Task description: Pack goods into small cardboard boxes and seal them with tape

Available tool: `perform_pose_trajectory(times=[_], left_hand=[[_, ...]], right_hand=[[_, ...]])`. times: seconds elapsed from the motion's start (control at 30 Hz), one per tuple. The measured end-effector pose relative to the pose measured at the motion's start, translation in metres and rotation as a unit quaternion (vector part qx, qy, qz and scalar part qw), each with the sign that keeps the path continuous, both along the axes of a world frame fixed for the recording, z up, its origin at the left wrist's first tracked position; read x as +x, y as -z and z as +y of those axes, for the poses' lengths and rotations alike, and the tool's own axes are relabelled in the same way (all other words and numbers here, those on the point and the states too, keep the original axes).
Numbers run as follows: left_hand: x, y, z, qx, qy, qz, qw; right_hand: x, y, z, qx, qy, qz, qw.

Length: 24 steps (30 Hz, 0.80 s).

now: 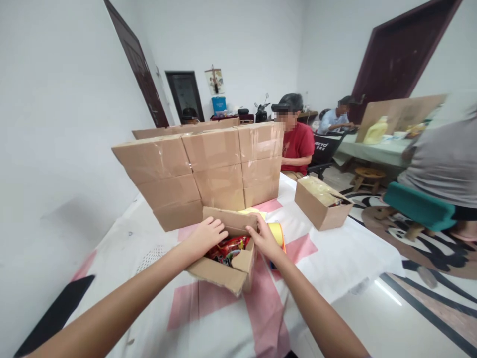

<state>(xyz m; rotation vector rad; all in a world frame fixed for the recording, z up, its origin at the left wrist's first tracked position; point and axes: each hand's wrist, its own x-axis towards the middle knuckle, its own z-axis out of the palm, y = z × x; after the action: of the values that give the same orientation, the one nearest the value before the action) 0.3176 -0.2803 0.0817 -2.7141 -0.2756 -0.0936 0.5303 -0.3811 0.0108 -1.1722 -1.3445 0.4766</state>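
Note:
A small open cardboard box (223, 274) sits on the table in front of me, with red snack packets (229, 247) inside. My left hand (206, 234) rests on the box's far-left flap, fingers spread over the opening. My right hand (265, 239) presses on the far-right flap edge. A roll of yellow tape (278, 232) lies just right of my right hand, touching or close to it.
A stack of sealed cardboard boxes (208, 169) forms a wall behind the small box. Another open box (322, 203) stands at the right. The table has a white and pink cloth (335, 258). Other people sit beyond; one in grey is at the right edge.

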Motion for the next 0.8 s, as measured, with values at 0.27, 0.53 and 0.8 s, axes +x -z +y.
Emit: perform_pose_trajectory(times=[0.27,0.53,0.8], left_hand=[[-0.065,-0.046,-0.027,-0.329,-0.094,-0.066,0.937],[-0.053,-0.013,-0.037,-0.159,-0.166,-0.132,0.964],[-0.05,0.012,-0.019,-0.069,-0.139,-0.179,0.972]], right_hand=[[0.01,0.003,-0.005,0.003,-0.027,0.014,1.0],[-0.009,0.01,0.011,-0.002,-0.081,0.087,0.993],[-0.003,0.016,0.005,0.004,-0.072,0.11,0.991]])
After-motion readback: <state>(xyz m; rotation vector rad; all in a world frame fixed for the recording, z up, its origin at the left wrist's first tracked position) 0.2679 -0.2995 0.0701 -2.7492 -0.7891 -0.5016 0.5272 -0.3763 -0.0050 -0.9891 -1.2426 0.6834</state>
